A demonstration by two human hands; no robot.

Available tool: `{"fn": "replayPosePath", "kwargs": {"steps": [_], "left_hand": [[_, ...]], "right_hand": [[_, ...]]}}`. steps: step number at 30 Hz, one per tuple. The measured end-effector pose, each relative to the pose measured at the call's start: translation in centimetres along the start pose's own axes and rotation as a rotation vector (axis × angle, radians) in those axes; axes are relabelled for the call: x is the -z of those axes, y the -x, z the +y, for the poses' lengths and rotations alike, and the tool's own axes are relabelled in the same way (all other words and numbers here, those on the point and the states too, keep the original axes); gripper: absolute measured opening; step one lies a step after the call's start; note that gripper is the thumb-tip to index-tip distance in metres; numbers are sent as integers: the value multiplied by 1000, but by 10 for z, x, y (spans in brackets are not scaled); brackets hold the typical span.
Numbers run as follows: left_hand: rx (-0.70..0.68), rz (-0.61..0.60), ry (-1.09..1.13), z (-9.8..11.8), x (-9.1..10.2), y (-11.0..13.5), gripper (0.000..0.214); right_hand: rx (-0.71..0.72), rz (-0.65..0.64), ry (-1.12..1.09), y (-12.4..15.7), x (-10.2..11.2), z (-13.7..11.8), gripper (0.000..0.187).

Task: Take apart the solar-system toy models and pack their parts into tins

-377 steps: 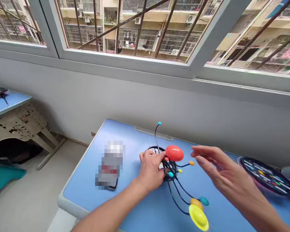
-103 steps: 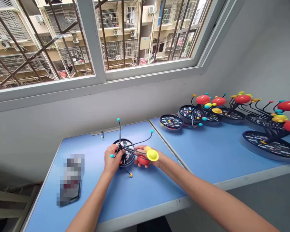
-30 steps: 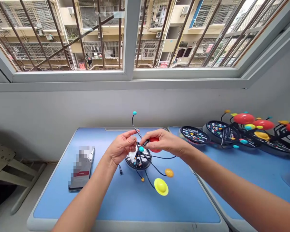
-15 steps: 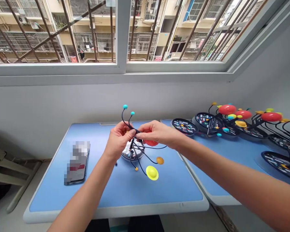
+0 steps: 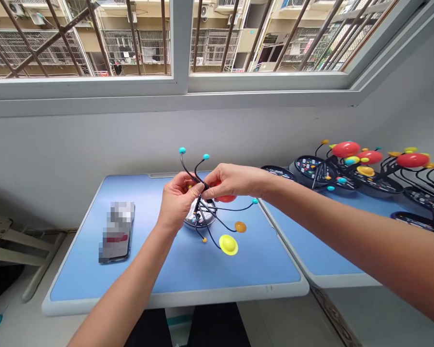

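Gripping a bunch of thin black wire arms just above a round black base, the left hand is curled tightly around them, and the right hand sits close against it, its fingers narrowed on the same wires. This planet model stands near the middle of a blue table, with the base resting on the tabletop and partly hidden by the wires and hands. A red ball sits just below the right hand. Teal balls tip the two arms rising above the hands, and another teal ball ends an arm reaching right. A yellow ringed ball and an orange ball hang low at the lower right of the base, just above the tabletop. A phone lies well left of the model, its surface pixelated so nothing on it can be read. More planet models stand on a second blue table at the right of the frame. Their dark bases carry small coloured printing, too small to read. A barred window runs across the top of the frame.
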State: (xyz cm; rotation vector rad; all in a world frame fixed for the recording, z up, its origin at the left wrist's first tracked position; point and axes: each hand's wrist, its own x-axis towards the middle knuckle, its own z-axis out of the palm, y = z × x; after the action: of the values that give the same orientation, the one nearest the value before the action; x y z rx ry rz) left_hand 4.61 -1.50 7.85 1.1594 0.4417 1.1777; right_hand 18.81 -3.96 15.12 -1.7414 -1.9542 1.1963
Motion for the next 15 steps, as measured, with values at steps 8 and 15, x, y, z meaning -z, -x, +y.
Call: {"fn": "replayPosePath", "kwargs": {"steps": [8,15], "left_hand": [[89,-27,-54,-5,6,2,24],[164,-75,-59,-3,8,1,23]], "right_hand": [[-43,35,-138,-1,-8,13,17],[-76,-5,-60,2,-2,12,20]]}}
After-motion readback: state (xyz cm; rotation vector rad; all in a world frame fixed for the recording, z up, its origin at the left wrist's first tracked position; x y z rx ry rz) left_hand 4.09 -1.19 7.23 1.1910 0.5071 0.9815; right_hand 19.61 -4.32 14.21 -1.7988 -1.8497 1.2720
